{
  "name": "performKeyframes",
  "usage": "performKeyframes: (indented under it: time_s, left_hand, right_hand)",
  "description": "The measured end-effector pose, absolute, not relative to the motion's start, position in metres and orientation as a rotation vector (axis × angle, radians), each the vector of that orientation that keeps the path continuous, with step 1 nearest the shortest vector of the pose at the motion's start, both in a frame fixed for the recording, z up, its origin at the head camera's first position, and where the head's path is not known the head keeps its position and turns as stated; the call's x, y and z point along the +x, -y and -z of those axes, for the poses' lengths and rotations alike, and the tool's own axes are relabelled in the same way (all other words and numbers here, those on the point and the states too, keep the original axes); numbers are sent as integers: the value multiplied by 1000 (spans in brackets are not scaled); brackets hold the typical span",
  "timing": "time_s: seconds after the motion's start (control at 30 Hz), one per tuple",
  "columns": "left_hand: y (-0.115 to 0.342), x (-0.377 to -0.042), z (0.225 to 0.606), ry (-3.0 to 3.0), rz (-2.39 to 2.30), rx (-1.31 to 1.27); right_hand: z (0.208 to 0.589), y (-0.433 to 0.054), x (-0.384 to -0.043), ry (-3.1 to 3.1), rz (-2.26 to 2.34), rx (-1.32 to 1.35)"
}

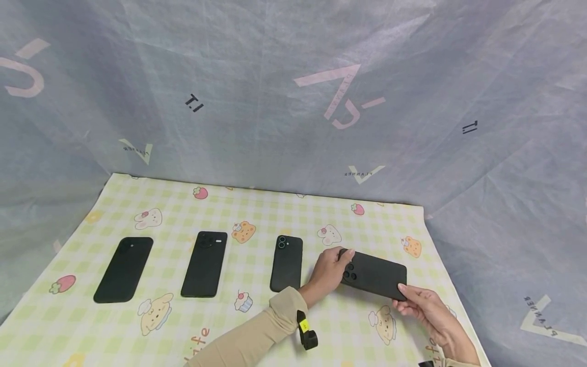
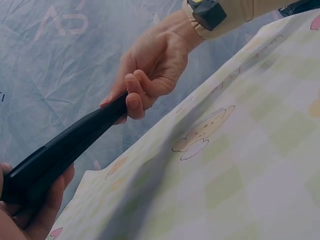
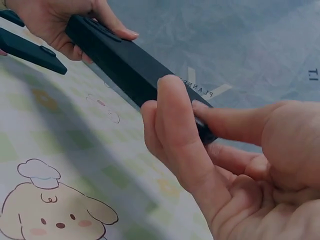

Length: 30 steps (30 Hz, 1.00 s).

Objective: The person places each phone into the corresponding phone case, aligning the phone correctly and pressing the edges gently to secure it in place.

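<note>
A black phone [image 1: 375, 276] with a cluster of round camera lenses at its left end is held up between both hands, back side towards the head camera. My left hand [image 1: 327, 271] grips the lens end, thumb on the back and fingers beneath. At the opposite end, my right hand [image 1: 427, 307] pinches the lower corner between thumb and fingers. Seen edge-on in the left wrist view, the phone [image 2: 75, 142] slants above the cloth and casts a shadow. Its edge [image 3: 112, 67] looks thick in the right wrist view.
Three more dark phones lie on the checked tablecloth [image 1: 247, 326]: one at far left [image 1: 124, 270], a second [image 1: 205, 265] beside it, and a smaller one [image 1: 287, 262] close to my left forearm. A grey fabric curtain [image 1: 257, 127] hangs behind and around the table.
</note>
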State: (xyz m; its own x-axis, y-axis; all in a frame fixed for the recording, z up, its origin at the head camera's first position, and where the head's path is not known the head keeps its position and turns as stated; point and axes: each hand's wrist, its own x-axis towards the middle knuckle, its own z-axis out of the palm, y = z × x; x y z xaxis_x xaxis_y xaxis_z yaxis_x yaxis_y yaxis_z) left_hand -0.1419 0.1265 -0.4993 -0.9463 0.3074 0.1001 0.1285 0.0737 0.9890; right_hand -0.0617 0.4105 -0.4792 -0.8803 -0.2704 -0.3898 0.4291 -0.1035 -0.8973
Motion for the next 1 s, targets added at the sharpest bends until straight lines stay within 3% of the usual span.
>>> performKeyframes:
  time_s: [0.47, 1.0]
  left_hand:
    - [-128, -142, 499, -2190, -2004, 456]
    - [-130, -141, 499, -2218, -1998, 456]
  right_hand:
    - [479, -415, -58, -1665, 1950, 44]
    - [482, -415, -55, -1683, 2023, 94]
